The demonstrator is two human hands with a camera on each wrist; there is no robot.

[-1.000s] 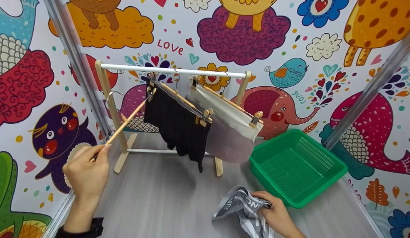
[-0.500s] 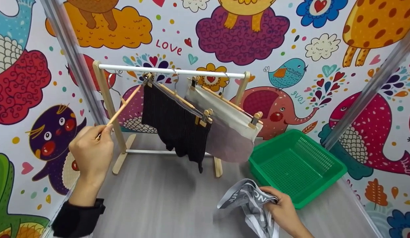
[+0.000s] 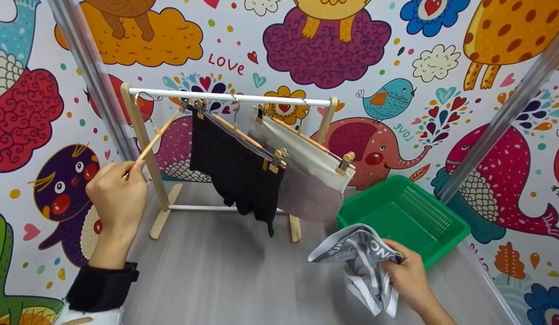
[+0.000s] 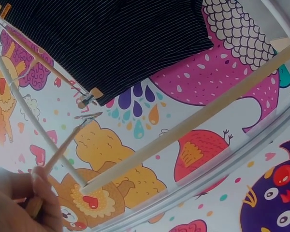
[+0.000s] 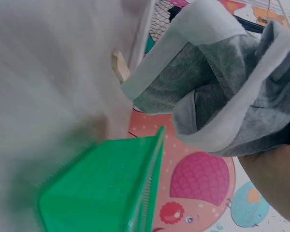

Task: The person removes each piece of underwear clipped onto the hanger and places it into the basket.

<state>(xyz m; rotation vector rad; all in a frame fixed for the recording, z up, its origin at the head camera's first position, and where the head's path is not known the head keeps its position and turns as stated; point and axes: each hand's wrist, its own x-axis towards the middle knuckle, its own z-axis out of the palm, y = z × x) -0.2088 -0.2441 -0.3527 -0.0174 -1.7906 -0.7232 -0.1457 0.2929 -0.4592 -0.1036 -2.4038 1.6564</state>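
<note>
My left hand [image 3: 117,194] grips one end of a wooden clip hanger [image 3: 158,136], which slants up toward the white rail [image 3: 279,99] of a small drying rack. The hanger's wire hook is at the rail's left end; I cannot tell if it bears on it. No cloth is on this hanger. In my right hand [image 3: 410,273] I hold crumpled grey underpants [image 3: 365,255] with white trim and lettering on the waistband, raised in front of the basket. A black ribbed garment [image 3: 234,167] and a white and mauve one [image 3: 311,194] hang clipped on hangers from the rail.
A green plastic basket [image 3: 351,216] stands on the grey floor [image 3: 207,280] right of the rack. The rack's wooden left post [image 3: 146,144] is close to my left hand. Patterned walls [image 3: 234,27] with metal corner posts [image 3: 94,85] enclose the space.
My left hand has risen with the hanger, whose hook has moved up to the rail. My right hand has lifted the underpants up and rightward, in front of the basket.
</note>
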